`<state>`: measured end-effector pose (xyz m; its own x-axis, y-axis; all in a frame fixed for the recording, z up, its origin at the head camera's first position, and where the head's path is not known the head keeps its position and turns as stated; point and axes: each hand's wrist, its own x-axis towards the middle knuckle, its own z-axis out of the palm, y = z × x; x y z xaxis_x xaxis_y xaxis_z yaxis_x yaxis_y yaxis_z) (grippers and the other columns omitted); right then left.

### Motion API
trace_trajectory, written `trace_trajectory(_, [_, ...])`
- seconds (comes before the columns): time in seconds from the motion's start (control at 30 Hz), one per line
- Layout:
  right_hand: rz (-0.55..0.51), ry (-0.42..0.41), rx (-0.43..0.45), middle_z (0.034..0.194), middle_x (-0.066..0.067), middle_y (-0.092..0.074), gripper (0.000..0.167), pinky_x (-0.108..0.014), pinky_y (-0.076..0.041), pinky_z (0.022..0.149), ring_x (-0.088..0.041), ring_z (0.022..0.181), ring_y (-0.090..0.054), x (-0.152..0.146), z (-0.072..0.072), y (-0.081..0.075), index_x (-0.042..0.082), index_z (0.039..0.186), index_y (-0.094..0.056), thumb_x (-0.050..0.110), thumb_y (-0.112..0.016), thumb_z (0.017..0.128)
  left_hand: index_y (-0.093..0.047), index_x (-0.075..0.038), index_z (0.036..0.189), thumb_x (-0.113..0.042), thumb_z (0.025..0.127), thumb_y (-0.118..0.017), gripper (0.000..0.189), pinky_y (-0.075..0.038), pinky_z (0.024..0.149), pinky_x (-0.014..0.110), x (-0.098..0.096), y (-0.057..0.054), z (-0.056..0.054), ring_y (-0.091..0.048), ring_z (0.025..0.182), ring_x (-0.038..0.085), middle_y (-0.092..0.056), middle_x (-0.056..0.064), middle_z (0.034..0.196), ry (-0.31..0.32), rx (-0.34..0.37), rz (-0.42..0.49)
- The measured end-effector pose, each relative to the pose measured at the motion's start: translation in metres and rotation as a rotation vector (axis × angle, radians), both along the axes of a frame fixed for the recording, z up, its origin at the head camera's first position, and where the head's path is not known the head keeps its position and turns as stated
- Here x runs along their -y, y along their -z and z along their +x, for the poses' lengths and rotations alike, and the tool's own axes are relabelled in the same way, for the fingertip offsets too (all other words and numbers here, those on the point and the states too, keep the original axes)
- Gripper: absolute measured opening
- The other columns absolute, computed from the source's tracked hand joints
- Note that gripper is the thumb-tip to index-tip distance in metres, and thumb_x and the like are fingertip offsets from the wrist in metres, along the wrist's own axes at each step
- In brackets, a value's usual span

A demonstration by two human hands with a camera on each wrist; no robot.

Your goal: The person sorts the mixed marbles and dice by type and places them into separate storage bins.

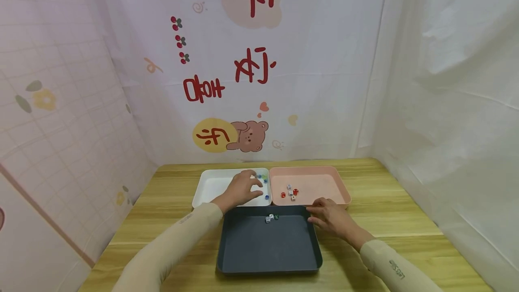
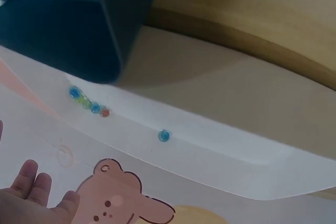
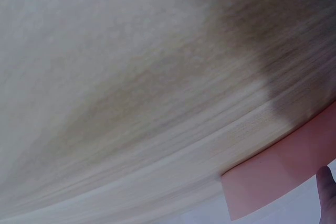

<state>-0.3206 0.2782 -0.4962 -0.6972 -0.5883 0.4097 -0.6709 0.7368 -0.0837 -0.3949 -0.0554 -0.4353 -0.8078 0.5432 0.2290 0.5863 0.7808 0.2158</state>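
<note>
My left hand (image 1: 242, 188) hovers over the white tray (image 1: 208, 187), its fingers spread and loosely bent with nothing between them. Blue, green and reddish marbles lie in that tray; in the left wrist view a lone blue marble (image 2: 164, 135) sits apart from a short row of marbles (image 2: 95, 108). My right hand (image 1: 332, 216) is at the upper right corner of the dark tray (image 1: 271, 249), fingers extended near its rim; whether they touch it I cannot tell. White dice (image 1: 268, 220) and a small green piece (image 1: 276, 216) lie near that tray's far side.
A pink tray (image 1: 320, 184) stands right of the white one, with several red and white dice (image 1: 290, 193) in its left part. All three trays sit close together on a wooden table (image 1: 389, 202). A printed white curtain (image 1: 324, 80) hangs behind.
</note>
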Motion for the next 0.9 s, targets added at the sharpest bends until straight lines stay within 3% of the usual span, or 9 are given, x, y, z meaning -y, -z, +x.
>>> trace_trajectory(0.33, [-0.003,0.005,-0.001,0.108,-0.01,-0.062,0.037,-0.045,-0.052,0.081,-0.028,0.095,-0.06,0.001,0.0,0.001,0.006,0.117,-0.074,0.032,-0.072,0.092,-0.078,-0.014,0.106,-0.032,0.089,-0.076,0.025,-0.037,0.107,0.051,-0.015,0.007,0.015,-0.05,0.127,0.032,-0.057,0.016,0.132,0.095,-0.004,-0.048])
trace_trajectory(0.9, [-0.013,0.01,0.009,0.109,-0.012,-0.062,0.036,-0.046,-0.053,0.079,-0.03,0.094,-0.061,0.0,0.003,-0.002,0.006,0.118,-0.074,0.031,-0.071,0.092,-0.077,-0.024,0.108,-0.039,0.089,-0.075,0.024,-0.036,0.108,0.048,-0.036,0.019,0.033,-0.046,0.13,0.026,-0.055,0.011,0.137,0.151,0.018,-0.208])
